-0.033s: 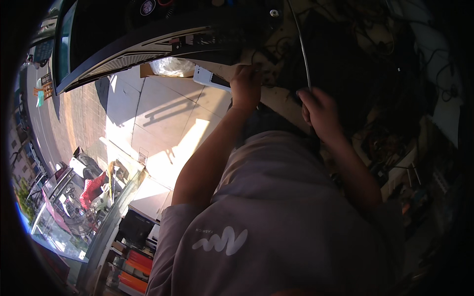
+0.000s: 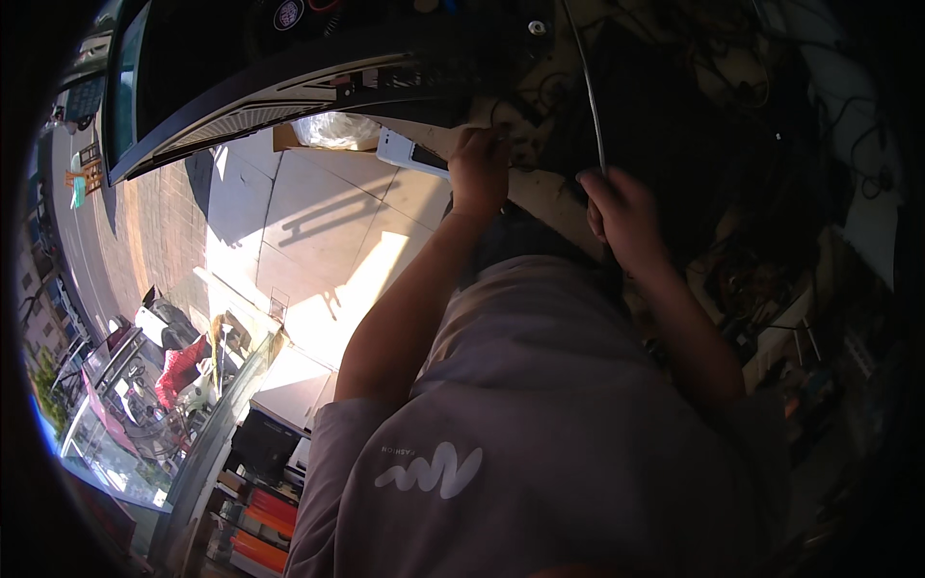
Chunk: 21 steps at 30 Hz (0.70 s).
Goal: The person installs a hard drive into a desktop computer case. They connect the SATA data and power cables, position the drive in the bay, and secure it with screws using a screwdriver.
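Note:
My right hand (image 2: 624, 217) is closed round a thin pale grey cable (image 2: 591, 91), which runs up from the fist to the top edge of the view. Further left, my left hand (image 2: 480, 171) has its fingers curled together in shadow, just below the back corner of an open dark computer case (image 2: 241, 91). What those fingers hold, if anything, is too dark to make out. Inside the case a round cooler with a pale emblem (image 2: 288, 13) shows, along with a bit of red wire.
A white flat device (image 2: 409, 154) lies beside my left hand, next to a box holding clear plastic wrap (image 2: 335, 130). Tangled dark cables (image 2: 872, 183) lie at the right. A glass counter (image 2: 217, 414), orange boxes (image 2: 265, 530) and the sunlit tiled floor (image 2: 318, 202) are at the left.

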{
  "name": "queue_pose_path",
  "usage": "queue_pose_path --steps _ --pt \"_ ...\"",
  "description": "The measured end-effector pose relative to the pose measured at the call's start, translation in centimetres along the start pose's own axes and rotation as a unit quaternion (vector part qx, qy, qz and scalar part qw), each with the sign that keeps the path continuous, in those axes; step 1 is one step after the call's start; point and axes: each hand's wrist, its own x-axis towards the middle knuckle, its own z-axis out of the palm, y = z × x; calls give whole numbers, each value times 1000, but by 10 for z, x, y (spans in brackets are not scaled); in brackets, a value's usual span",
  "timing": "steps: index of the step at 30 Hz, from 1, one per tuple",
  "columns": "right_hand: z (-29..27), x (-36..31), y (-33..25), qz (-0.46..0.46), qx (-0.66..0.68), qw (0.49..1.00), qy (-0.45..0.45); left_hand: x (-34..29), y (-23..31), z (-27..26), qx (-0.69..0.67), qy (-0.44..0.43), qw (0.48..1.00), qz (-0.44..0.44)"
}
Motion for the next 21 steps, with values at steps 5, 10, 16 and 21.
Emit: queue_pose_path --steps 5,10,16,21 --pt "8 18 -2 5 38 999 -9 -5 8 -7 -28 11 999 31" --pt "19 29 -7 15 91 996 13 -5 28 -15 -66 15 995 68" --pt "8 40 -2 49 161 984 -59 -18 70 -30 -83 24 979 183" --pt "5 34 -14 44 217 970 -95 -19 87 -38 -141 1 973 184"
